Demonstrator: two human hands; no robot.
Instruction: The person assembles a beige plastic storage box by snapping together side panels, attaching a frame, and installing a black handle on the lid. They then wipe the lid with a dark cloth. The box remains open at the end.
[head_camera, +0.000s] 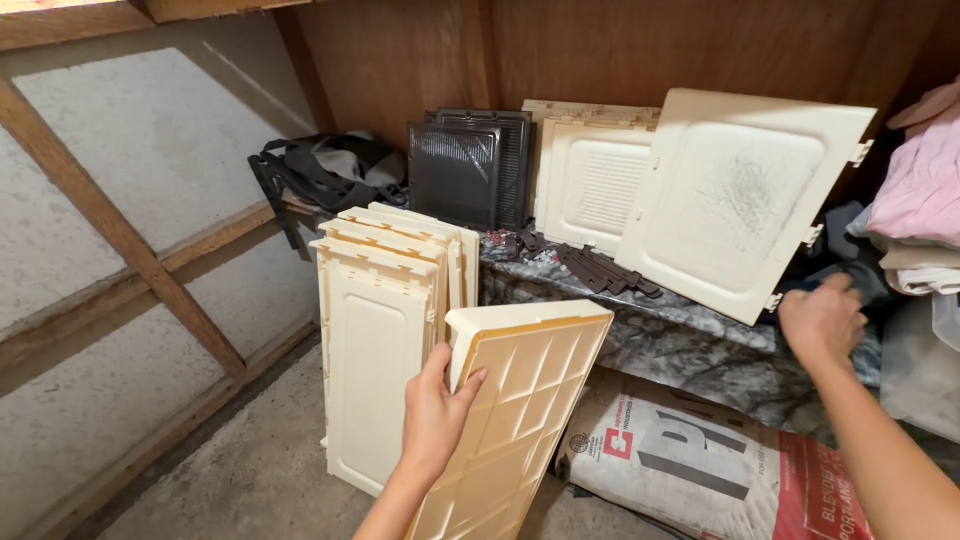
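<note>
Holding a cream ribbed panel (515, 420) by its left edge, the left hand (435, 415) has fingers curled behind and thumb pressed over the front — a firm grip, with the panel tilted and its ribbed back facing up. This panel sits near, just right of the cream stack (385, 340) that stands upright on the floor (260, 480). The right hand (822, 318) reaches far right toward the ledge (690, 335), loosely closed beside a dark cloth (840, 275), just below the big cream panel (740, 200) that leans there; whether it grips anything I cannot tell. Judging by this, the step in hand looks like sorting panels — one carried, another being reached for. A next move would call for a clean hold on the leaning panel's lower edge, clear of the dark clips (600, 268) scattered on the ledge, while the left keeps its panel from slipping onto the sack (700, 465).
</note>
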